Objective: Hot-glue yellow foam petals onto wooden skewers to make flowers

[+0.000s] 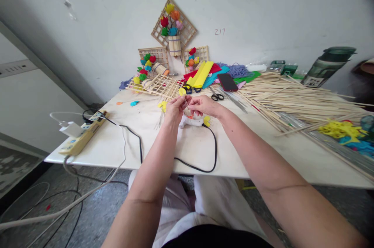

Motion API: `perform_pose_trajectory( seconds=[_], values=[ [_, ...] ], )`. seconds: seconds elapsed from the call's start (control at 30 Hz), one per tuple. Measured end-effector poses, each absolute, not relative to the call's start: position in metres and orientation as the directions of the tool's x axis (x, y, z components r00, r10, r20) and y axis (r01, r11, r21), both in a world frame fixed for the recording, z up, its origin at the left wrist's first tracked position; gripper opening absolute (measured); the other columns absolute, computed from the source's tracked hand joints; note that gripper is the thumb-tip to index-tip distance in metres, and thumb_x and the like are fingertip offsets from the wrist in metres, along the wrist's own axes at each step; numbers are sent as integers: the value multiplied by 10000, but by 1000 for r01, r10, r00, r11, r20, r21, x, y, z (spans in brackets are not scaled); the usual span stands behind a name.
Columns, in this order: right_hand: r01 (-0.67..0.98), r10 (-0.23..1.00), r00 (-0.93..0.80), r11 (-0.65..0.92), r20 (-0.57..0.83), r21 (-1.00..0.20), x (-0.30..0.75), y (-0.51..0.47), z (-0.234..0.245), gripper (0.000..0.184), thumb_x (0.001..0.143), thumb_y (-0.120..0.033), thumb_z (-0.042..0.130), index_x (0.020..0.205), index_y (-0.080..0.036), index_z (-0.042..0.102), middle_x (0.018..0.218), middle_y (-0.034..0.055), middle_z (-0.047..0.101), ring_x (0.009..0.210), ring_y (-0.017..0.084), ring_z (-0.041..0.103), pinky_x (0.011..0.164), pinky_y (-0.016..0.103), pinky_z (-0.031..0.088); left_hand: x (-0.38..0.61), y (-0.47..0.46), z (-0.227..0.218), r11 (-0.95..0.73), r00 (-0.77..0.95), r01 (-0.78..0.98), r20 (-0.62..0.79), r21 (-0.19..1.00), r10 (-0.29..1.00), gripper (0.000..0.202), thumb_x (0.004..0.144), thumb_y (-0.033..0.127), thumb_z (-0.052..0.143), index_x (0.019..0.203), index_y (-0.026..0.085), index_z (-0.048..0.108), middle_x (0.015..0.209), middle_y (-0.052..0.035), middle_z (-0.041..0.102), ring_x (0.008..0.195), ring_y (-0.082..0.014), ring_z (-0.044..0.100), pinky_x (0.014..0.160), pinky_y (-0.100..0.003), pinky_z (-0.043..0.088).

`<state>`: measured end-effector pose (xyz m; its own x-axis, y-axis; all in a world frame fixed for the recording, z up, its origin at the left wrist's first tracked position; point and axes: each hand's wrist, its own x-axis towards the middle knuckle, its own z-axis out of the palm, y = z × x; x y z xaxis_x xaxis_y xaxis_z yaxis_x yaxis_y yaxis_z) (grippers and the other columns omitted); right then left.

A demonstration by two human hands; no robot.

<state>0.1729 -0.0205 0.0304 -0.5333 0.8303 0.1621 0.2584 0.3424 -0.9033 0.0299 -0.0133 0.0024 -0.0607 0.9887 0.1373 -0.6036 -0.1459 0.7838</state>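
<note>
My left hand (174, 108) is closed in a pinch, with a yellow crepe-paper petal (182, 91) standing up at its fingertips. Beside it, my right hand (204, 106) pinches a thin wire (187, 102) that runs between the two hands. Whether the petal is fixed to the wire is too small to tell. Just below the hands lies a white hot glue gun (191, 122), its black cord curling toward the table edge. More yellow petals (207, 120) lie by the gun and to the left of my left hand.
Scissors (217, 96), a phone (227, 82) and coloured crepe paper (201, 74) lie behind the hands. Wooden sticks (286, 92) and a dark bottle (329, 67) fill the right. A power strip (84, 133) sits left. Finished flower lattices (187, 26) lean on the wall.
</note>
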Motion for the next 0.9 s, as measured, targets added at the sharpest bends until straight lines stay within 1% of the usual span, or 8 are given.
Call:
perform_pose_trajectory(
  seconds=[0.23,0.33,0.4,0.47,0.53,0.6,0.77,0.9],
  values=[
    [260,858,-479,340,186,-904,182,-21,37,112,773,-157,560,665,-132,570,563,-6,605,424,48,471,410,167,366,27,-13,4,-153,-64,-605,144,781,988,89,654,143,738,671,99,662,698,-65,692,667,-132,670,802,-293,527],
    [379,880,-445,354,167,-855,186,-18,37,78,752,-146,566,676,-135,583,566,0,610,440,63,487,431,179,379,25,-14,5,-147,-62,-590,137,794,989,86,669,151,729,679,104,659,702,-63,694,665,-139,675,795,-302,533],
    [535,890,-439,372,127,-759,187,-18,37,57,731,-167,593,683,-142,606,585,10,623,486,89,529,459,190,388,23,-14,7,-147,-64,-579,134,802,989,76,685,157,716,686,111,656,709,-61,698,660,-138,676,766,-290,541],
    [696,890,-445,414,100,-587,185,-19,38,70,700,-223,640,705,-153,643,661,32,659,586,131,583,516,211,400,20,-13,8,-150,-85,-573,124,806,989,64,698,149,702,686,115,650,704,-58,698,634,-126,669,727,-261,546],
    [805,885,-461,451,72,-387,180,-22,39,178,680,-326,672,762,-168,679,781,61,693,708,185,616,578,238,405,15,-11,9,-161,-120,-573,112,804,986,58,707,137,693,684,117,643,692,-53,696,598,-108,657,700,-234,545],
    [855,882,-472,462,14,-236,175,-25,40,304,684,-442,656,835,-182,696,888,86,702,798,228,626,612,263,404,10,-10,10,-187,-161,-577,113,795,980,55,711,129,688,690,118,639,691,-50,694,589,-98,652,703,-222,543],
    [873,862,-488,484,-142,-60,162,-31,35,497,654,-579,624,977,-205,680,1014,102,690,911,267,631,656,289,426,-1,-7,11,-239,-240,-599,113,764,964,51,713,131,680,733,122,633,699,-43,688,651,-107,668,728,-215,543],
    [873,859,-482,488,-172,-8,155,-32,29,517,639,-504,667,1039,-176,659,1035,139,682,943,289,632,686,309,447,-7,-6,13,-253,-273,-608,101,752,957,28,732,122,658,733,130,631,702,-39,687,655,-101,668,713,-197,543]
  ],
)
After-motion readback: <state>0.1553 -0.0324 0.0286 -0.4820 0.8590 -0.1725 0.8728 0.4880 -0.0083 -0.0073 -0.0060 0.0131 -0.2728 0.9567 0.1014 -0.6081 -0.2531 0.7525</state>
